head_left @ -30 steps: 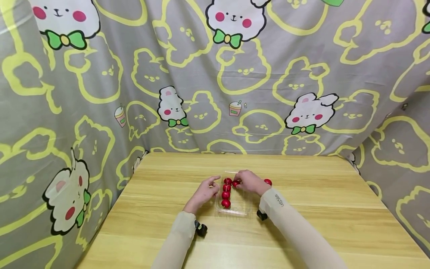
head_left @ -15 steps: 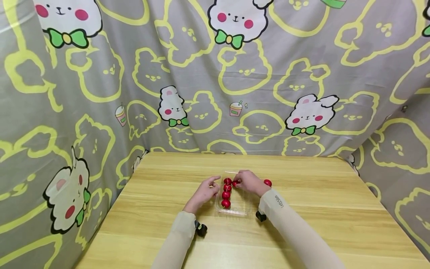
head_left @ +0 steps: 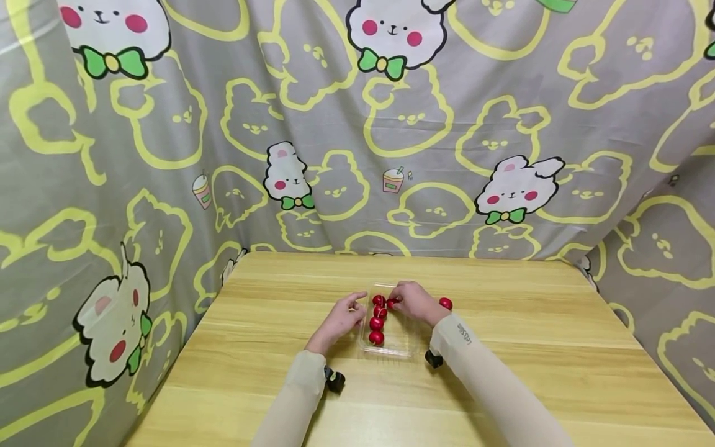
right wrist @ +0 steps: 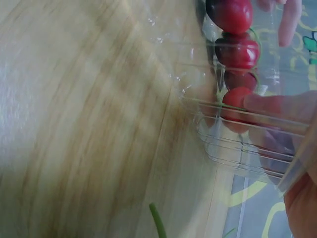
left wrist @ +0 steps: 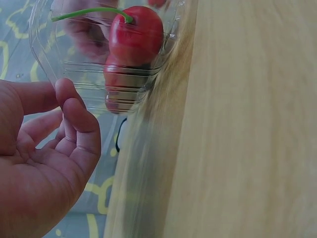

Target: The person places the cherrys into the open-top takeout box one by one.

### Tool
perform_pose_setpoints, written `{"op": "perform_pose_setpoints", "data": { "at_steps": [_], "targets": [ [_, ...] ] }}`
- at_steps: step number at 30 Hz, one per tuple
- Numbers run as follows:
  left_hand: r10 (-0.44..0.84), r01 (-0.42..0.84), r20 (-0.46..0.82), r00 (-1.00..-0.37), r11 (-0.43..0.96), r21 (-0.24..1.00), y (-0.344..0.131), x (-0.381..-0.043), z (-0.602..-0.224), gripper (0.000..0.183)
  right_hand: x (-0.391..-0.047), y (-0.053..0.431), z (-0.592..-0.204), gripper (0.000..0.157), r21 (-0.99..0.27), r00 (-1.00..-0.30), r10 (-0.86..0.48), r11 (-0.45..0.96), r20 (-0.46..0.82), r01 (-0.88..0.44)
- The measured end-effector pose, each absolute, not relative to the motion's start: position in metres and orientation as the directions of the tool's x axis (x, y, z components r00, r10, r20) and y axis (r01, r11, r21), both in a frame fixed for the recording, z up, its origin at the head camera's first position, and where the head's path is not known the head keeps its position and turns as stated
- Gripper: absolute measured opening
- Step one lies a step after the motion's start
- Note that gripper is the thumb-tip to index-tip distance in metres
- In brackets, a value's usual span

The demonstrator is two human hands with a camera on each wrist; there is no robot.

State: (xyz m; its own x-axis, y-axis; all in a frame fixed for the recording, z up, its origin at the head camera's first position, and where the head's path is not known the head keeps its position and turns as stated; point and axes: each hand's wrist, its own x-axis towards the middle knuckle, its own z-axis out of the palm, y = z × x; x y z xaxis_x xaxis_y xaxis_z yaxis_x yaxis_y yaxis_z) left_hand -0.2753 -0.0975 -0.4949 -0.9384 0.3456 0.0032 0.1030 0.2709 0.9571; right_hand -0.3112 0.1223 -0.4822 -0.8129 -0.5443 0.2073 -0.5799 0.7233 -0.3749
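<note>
A clear plastic box [head_left: 386,354] lies on the table, with several red cherries [head_left: 377,323] in a row along its left side. My left hand [head_left: 342,318] is at the box's left edge; in the left wrist view its thumb and a curled finger pinch the thin rim. Reaching into the far part of the box, my right hand [head_left: 416,303] pinches another cherry [head_left: 391,303] beside the farthest one in the row. Through the box wall in the right wrist view, a fingertip rests on that red cherry [right wrist: 234,115]. One cherry in the left wrist view shows a green stem [left wrist: 91,12].
A loose cherry [head_left: 445,303] lies on the wooden table [head_left: 530,347], just beyond my right wrist. A green stem [right wrist: 157,220] shows at the bottom of the right wrist view. Patterned grey cloth [head_left: 335,124] hangs behind the table and at its sides.
Both hands stay almost where they were. The right hand's cherry and the far cherries of the row have shifted only very slightly.
</note>
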Motion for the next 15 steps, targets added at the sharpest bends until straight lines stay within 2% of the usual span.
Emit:
{"op": "perform_pose_setpoints", "data": {
  "at_steps": [8,15],
  "targets": [
    [0.339,0.095,-0.008,-0.941,0.287,0.953,-0.0960,-0.2749,-0.4946,0.048,-0.3109,0.1236,-0.4813,0.010,-0.425,-0.840,-0.506,0.728,0.195,-0.537],
    [0.339,0.105,0.000,-0.941,0.291,0.951,-0.0970,-0.2748,-0.4948,0.047,-0.3114,0.1286,-0.4799,0.016,-0.530,-0.866,-0.457,0.693,0.201,-0.489]
  ]
}}
